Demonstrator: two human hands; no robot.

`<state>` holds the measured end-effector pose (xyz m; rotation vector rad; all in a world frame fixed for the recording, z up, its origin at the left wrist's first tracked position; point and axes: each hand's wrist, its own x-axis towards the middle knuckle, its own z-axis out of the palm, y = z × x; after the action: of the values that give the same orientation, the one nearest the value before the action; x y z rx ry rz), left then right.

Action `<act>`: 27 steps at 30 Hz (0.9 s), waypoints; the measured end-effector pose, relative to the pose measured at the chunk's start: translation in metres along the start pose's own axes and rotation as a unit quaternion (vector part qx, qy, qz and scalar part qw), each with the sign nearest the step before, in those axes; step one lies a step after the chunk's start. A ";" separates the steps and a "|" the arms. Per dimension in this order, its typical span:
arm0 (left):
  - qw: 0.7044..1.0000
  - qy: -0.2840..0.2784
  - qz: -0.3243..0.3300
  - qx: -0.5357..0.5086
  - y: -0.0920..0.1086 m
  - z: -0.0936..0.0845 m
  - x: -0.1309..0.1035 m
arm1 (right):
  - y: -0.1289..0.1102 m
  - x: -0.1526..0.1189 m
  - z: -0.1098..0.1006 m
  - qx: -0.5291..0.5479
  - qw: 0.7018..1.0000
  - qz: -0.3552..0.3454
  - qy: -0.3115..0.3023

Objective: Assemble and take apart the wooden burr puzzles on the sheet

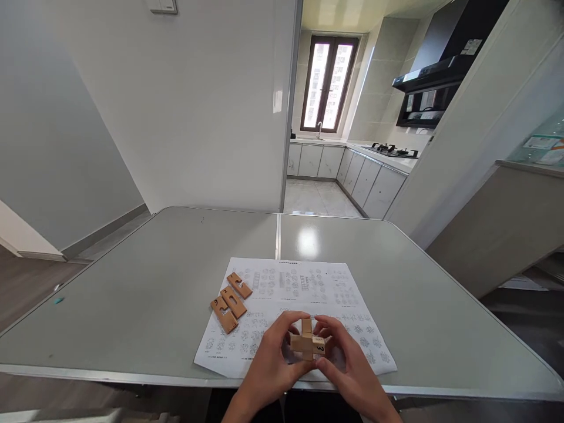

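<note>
Between both hands is a small wooden burr puzzle [302, 342] of interlocking pale blocks, one end marked with a dark 3. My left hand [275, 355] grips it from the left, with the thumb low and the fingers curled over the top. From the other side my right hand [346, 358] closes on it, thumb at the lower edge and index finger at the top. Parts of both hands' other fingers are hidden behind the blocks. Left of the hands lie flat notched wooden pieces numbered 1 [240, 285], 2 [233, 302] and 3 [224, 315].
Beneath everything lies a printed instruction sheet [268, 302] with many small diagrams, near the front edge of the grey-green table [132, 299]. A small teal bit [59, 300] is at the table's far left. Beyond the table are a white wall [198, 106] and a kitchen doorway.
</note>
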<state>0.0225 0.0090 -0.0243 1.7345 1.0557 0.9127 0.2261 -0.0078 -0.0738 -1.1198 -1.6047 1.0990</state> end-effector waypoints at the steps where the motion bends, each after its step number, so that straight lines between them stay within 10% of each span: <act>1: 1.000 0.001 0.011 0.000 0.000 0.001 -0.001 | 0.000 0.001 0.001 -0.004 1.000 0.001 -0.002; 27: 0.996 0.007 0.070 0.062 -0.011 0.005 -0.002 | -0.007 0.008 0.003 -0.018 1.000 0.013 0.011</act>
<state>0.0236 0.0088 -0.0370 1.9284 1.0273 0.9644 0.2197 -0.0023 -0.0665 -1.1750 -1.6034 1.0742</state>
